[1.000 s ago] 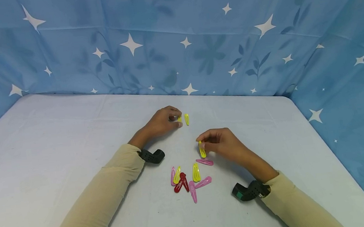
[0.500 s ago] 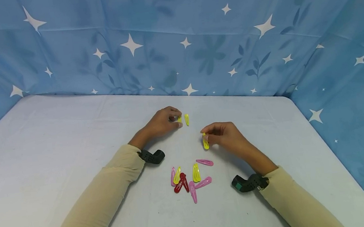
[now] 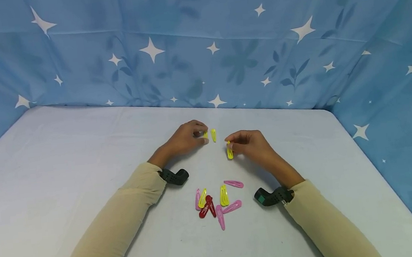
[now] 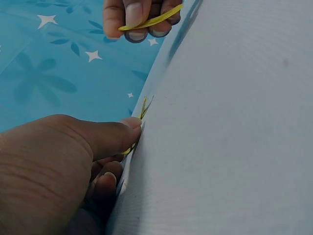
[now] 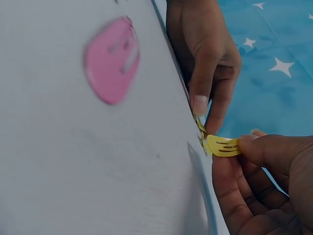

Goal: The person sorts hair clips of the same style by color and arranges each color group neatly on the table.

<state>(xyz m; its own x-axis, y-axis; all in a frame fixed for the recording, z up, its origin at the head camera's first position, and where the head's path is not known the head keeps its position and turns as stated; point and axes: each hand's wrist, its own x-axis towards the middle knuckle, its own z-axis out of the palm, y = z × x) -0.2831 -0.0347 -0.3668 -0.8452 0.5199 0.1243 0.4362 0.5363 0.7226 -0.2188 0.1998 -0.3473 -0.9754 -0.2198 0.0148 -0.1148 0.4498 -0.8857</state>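
Up near the far side of the table, my left hand pinches a yellow snap hair clip at the cloth, its fingers covering most of it. Just right of those fingertips lies another yellow hair clip. My right hand holds a third yellow hair clip between thumb and fingers, raised over the table, with its slotted broad end pointing toward me in the head view. In the right wrist view this clip overlaps the yellow clips by my left hand.
Nearer to me is a loose group of hair clips: several pink, some yellow and red ones that overlap. A white cloth covers the table. Blue star-patterned curtain hangs behind and to the right.
My right hand has carried its yellow hair clip away from the group, toward the far side and nearer the left hand. The left hand has stayed in place.
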